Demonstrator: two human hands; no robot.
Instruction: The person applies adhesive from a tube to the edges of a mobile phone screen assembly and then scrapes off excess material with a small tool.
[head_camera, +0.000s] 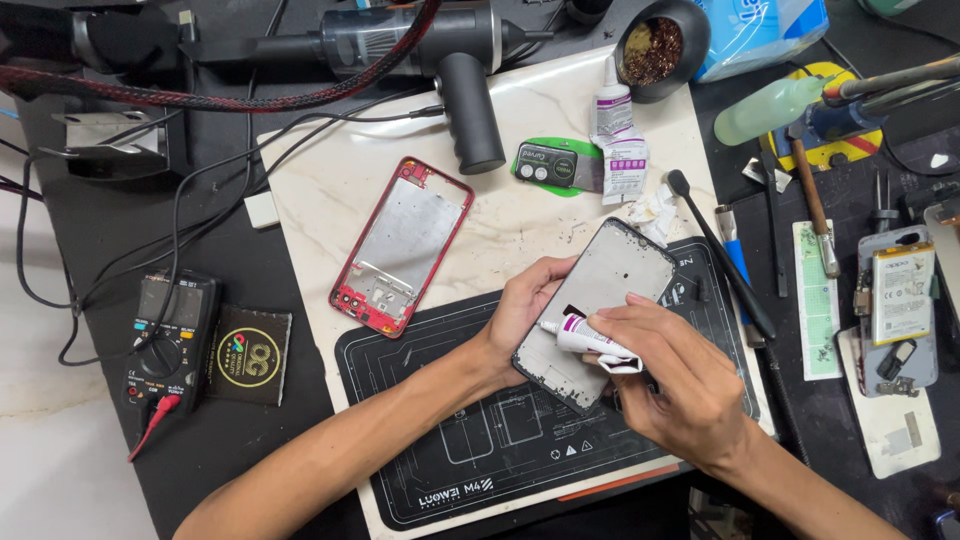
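Left hand: the left hand (520, 310) grips the left edge of a grey phone frame (600, 300), fingers curled under it, holding it tilted above the black work mat (450, 420).
Right hand: the right hand (670, 375) is closed around a small white glue tube (590, 340), squeezed between thumb and fingers.
Tube position: its nozzle points left and touches the frame's lower inner face, between the two hands.
Hands together: close, both meeting at the frame.
Nearby: a red phone frame (400, 245) lies just left on the pale board; a multimeter (170, 340) sits far left.
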